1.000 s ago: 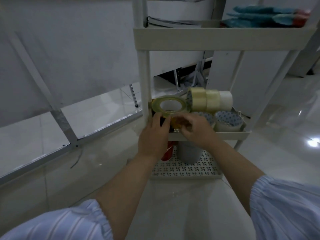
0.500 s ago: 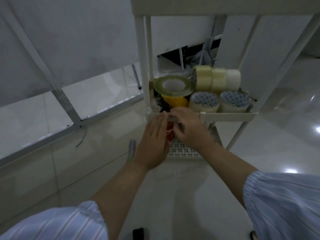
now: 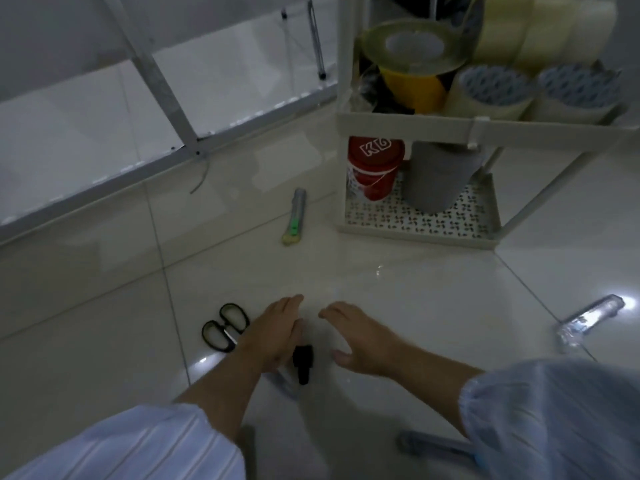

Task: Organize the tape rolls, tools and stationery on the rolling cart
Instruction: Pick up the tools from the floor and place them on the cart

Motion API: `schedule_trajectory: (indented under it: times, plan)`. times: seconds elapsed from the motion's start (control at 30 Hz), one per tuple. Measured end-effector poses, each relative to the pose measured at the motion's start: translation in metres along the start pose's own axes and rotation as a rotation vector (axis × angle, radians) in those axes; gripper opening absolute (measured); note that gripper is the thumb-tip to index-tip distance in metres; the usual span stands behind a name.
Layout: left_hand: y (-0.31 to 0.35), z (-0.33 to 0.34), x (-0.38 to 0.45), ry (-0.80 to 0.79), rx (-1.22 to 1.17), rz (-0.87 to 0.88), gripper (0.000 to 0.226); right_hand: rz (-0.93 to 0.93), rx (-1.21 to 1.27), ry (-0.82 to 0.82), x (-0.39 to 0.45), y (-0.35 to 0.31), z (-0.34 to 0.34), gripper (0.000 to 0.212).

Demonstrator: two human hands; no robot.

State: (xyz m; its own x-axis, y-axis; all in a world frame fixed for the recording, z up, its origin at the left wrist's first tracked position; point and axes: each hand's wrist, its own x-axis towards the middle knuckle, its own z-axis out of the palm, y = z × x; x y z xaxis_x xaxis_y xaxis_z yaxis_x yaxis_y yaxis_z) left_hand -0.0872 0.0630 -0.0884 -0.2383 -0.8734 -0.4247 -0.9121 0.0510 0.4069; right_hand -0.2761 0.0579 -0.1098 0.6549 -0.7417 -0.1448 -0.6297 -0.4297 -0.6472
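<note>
My left hand [image 3: 273,332] and my right hand [image 3: 356,336] hover low over the white floor, fingers straight and holding nothing. A small black object [image 3: 303,362] lies between them. Black-handled scissors [image 3: 225,327] lie just left of my left hand. A utility knife [image 3: 294,216] with a green slider lies farther ahead on the floor. The white rolling cart [image 3: 408,121] stands at upper right; its middle shelf holds a clear tape roll [image 3: 414,46] on a yellow roll [image 3: 412,84] and several more tape rolls [image 3: 491,88].
The cart's bottom shelf [image 3: 419,223] carries a red tub [image 3: 374,168] and a grey roll [image 3: 440,178]. A clear plastic item [image 3: 588,317] lies on the floor at right. A metal frame [image 3: 166,88] runs along the left. Bluish objects lie near my right sleeve.
Both hands have left the cart's middle shelf and dropped to the floor. The view has tilted down, bringing the scissors, knife and black object into sight.
</note>
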Motion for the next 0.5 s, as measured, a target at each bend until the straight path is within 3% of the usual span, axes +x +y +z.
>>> schedule_trajectory:
  times: [0.1,0.17,0.33,0.43,0.5]
  plan:
    - [-0.007,0.024,-0.018,0.044,-0.114,-0.070,0.044,0.079,0.042,-0.118,-0.004,-0.005,0.031,0.069]
    - [-0.010,0.036,-0.032,0.041,-0.183,-0.095,0.054,0.101,0.071,-0.148,-0.003,-0.008,0.042,0.068]
    - [-0.001,0.049,-0.054,0.028,-0.203,-0.076,0.075,0.148,0.180,-0.068,0.006,-0.010,0.050,0.044]
    - [0.006,0.049,-0.044,0.047,-0.181,-0.081,0.045,0.167,0.247,-0.017,0.009,-0.006,0.042,0.027]
    - [0.008,0.047,-0.036,0.077,-0.172,-0.086,0.037,0.197,0.306,0.028,0.009,-0.006,0.034,0.022]
